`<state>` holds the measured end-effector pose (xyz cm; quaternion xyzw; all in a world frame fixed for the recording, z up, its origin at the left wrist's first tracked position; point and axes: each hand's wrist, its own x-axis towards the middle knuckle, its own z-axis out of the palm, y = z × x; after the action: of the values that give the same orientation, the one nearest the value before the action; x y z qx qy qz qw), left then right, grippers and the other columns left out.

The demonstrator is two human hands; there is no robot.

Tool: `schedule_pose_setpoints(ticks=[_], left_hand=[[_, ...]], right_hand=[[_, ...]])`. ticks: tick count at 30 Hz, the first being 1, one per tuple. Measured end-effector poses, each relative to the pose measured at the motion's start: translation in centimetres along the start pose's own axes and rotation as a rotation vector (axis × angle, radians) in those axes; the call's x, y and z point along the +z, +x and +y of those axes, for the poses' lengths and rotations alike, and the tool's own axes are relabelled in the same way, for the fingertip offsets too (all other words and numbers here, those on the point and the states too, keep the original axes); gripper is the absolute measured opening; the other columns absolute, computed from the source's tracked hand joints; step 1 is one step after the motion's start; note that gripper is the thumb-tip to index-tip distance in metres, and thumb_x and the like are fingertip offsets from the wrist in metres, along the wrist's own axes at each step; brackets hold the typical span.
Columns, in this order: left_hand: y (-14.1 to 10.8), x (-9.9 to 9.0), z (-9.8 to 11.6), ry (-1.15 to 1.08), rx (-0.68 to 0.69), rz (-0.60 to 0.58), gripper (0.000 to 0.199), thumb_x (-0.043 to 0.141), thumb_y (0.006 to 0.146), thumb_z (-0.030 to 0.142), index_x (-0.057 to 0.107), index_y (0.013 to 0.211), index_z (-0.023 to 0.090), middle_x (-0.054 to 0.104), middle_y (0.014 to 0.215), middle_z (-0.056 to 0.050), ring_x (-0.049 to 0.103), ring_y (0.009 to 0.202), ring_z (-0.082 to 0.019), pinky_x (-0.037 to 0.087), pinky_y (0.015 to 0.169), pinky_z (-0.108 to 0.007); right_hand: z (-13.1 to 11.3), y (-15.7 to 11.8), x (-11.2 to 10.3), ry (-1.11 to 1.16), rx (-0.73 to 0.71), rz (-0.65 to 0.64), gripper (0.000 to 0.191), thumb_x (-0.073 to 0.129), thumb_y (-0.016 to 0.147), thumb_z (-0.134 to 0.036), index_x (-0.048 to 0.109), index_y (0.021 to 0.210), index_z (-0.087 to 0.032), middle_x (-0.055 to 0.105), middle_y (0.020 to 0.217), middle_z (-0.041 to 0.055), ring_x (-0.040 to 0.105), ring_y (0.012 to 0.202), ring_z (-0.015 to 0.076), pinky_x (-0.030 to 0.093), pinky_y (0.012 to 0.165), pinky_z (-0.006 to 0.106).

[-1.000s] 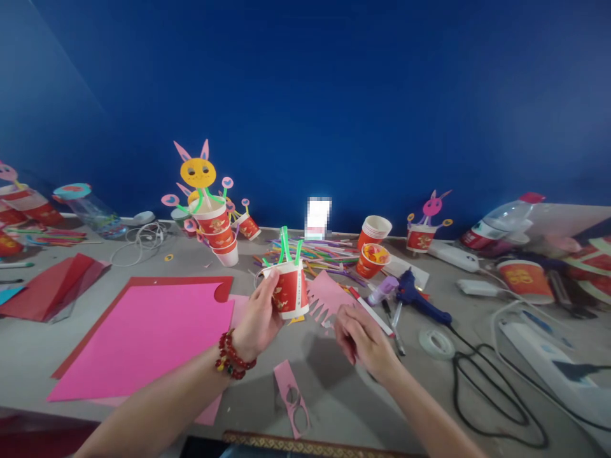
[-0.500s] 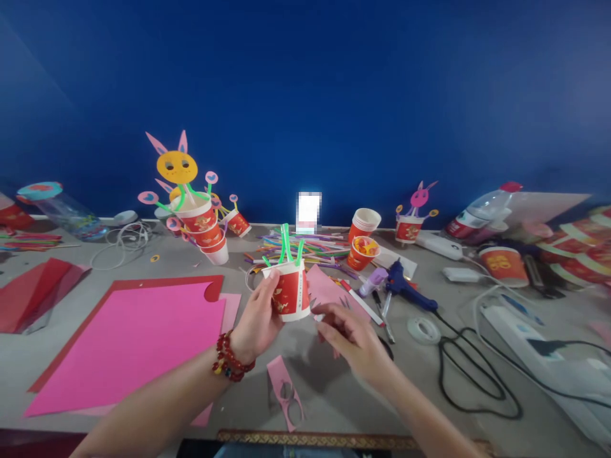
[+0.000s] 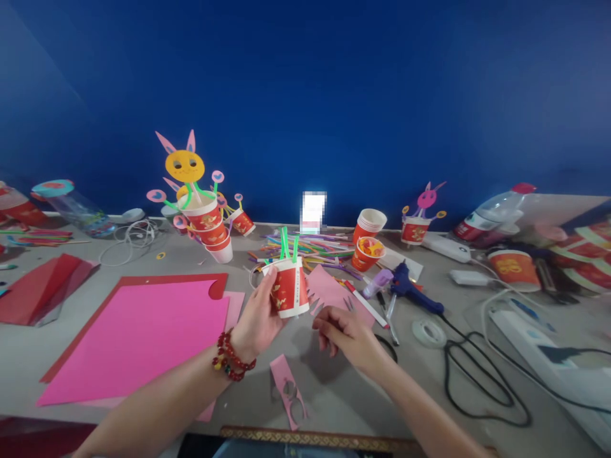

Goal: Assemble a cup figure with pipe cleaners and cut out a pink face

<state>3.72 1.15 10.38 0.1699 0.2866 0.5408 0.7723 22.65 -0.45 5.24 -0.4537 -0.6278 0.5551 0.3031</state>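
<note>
The left grip (image 3: 260, 313) is closed around one red paper cup (image 3: 288, 289), held slightly tilted above the surface (image 3: 248, 407), its mouth upward. At least two green straws (image 3: 285, 245) stand up from that mouth; the exact number cannot be told. The right grip (image 3: 342, 334) is just to the right of the cup, apart from it, fingers curled; whether they pinch anything cannot be told.

Below, between the forearms, lies one pink strip (image 3: 279, 367) with two round holes. Beyond the right grip lie one pink sheet (image 3: 328, 285) with a jagged-cut edge and one red-and-white marker (image 3: 366, 305). Farther right are one blue glue gun (image 3: 414, 292) and one roll of tape (image 3: 428, 334).

Left of the left grip, one bright pink sheet (image 3: 138, 337) overlaps one red sheet (image 3: 119, 294). Behind the held cup spreads a pile of straws (image 3: 317, 245), too many to count. Past it stand one stack of cups (image 3: 368, 222) and, in front, one cup of orange scraps (image 3: 367, 257). Two plastic bottles lean at the back, one left (image 3: 88, 213), one right (image 3: 494, 210).
</note>
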Motion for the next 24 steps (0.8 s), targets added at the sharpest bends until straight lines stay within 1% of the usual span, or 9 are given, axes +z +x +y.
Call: schedule_pose_setpoints(ticks=[6,8,10,13,15,17,19,21,24], left_hand=[[-0.1,0.0,0.0,-0.013,0.001,0.023,0.042,0.042,0.104,0.042,0.069,0.114,0.011,0.074,0.104,-0.013,0.072,0.090,-0.023,0.060,0.088,-0.044],[-0.2,0.0,0.1,-0.007,0.000,0.009,0.043,0.043,0.103,0.044,0.069,0.113,0.012,0.074,0.104,-0.013,0.071,0.091,-0.022,0.060,0.088,-0.042],[-0.2,-0.2,0.1,0.004,0.008,-0.019,0.044,0.045,0.102,0.047,0.069,0.114,0.012,0.073,0.105,-0.013,0.071,0.093,-0.022,0.060,0.088,-0.040],[-0.1,-0.4,0.0,0.011,0.008,-0.041,0.047,0.047,0.100,0.051,0.068,0.115,0.012,0.073,0.105,-0.013,0.070,0.093,-0.022,0.060,0.084,-0.034],[-0.1,-0.5,-0.2,0.018,0.000,-0.054,0.048,0.047,0.100,0.052,0.069,0.114,0.011,0.073,0.103,-0.013,0.070,0.090,-0.022,0.060,0.077,-0.031],[-0.1,-0.5,-0.3,0.039,-0.009,-0.095,0.049,0.048,0.099,0.053,0.069,0.113,0.011,0.073,0.102,-0.013,0.070,0.086,-0.023,0.059,0.067,-0.030],[-0.2,-0.4,-0.3,0.059,-0.024,-0.132,0.051,0.049,0.097,0.056,0.069,0.112,0.012,0.072,0.103,-0.014,0.070,0.085,-0.026,0.058,0.060,-0.031],[-0.3,-0.4,-0.1,0.056,-0.032,-0.130,0.052,0.050,0.096,0.058,0.068,0.113,0.012,0.072,0.104,-0.013,0.070,0.086,-0.026,0.058,0.060,-0.031],[-0.4,-0.4,0.2,0.011,-0.026,-0.078,0.049,0.048,0.098,0.055,0.068,0.115,0.013,0.072,0.106,-0.012,0.070,0.089,-0.022,0.059,0.071,-0.031]], right_hand=[[0.2,-0.4,0.2,-0.016,-0.017,0.037,0.027,0.055,0.094,-0.042,0.057,0.081,-0.020,0.063,0.061,-0.0016,0.054,0.045,0.0109,0.044,0.045,0.021],[-0.3,-0.3,0.4,-0.063,-0.065,0.099,0.021,0.056,0.093,-0.039,0.059,0.088,-0.020,0.063,0.065,-0.0012,0.057,0.051,0.0128,0.046,0.047,0.022],[-1.2,-0.1,0.8,-0.137,-0.113,0.159,0.018,0.059,0.091,-0.036,0.061,0.100,-0.021,0.065,0.069,-0.0012,0.059,0.057,0.0142,0.046,0.050,0.022],[-2.7,0.3,1.3,-0.261,-0.133,0.161,0.024,0.062,0.089,-0.030,0.061,0.111,-0.021,0.068,0.068,-0.0018,0.061,0.057,0.0147,0.043,0.052,0.023],[-3.6,0.6,1.7,-0.302,-0.130,0.131,0.020,0.060,0.089,-0.025,0.063,0.108,-0.020,0.070,0.067,-0.0015,0.062,0.058,0.0152,0.042,0.053,0.023],[-4.2,0.9,2.0,-0.320,-0.132,0.121,0.011,0.056,0.090,-0.022,0.065,0.096,-0.020,0.070,0.067,-0.0006,0.063,0.059,0.0153,0.042,0.053,0.023],[-4.3,0.9,2.2,-0.333,-0.128,0.132,0.015,0.053,0.091,-0.020,0.064,0.082,-0.020,0.070,0.066,-0.0002,0.062,0.057,0.0143,0.041,0.052,0.022],[-4.1,0.9,2.2,-0.320,-0.122,0.143,0.020,0.052,0.092,-0.021,0.063,0.076,-0.020,0.069,0.065,-0.0001,0.060,0.054,0.0133,0.041,0.051,0.021],[-3.3,0.6,1.7,-0.259,-0.116,0.138,0.020,0.053,0.094,-0.028,0.064,0.080,-0.020,0.069,0.067,0.0001,0.060,0.051,0.0122,0.044,0.050,0.021]])
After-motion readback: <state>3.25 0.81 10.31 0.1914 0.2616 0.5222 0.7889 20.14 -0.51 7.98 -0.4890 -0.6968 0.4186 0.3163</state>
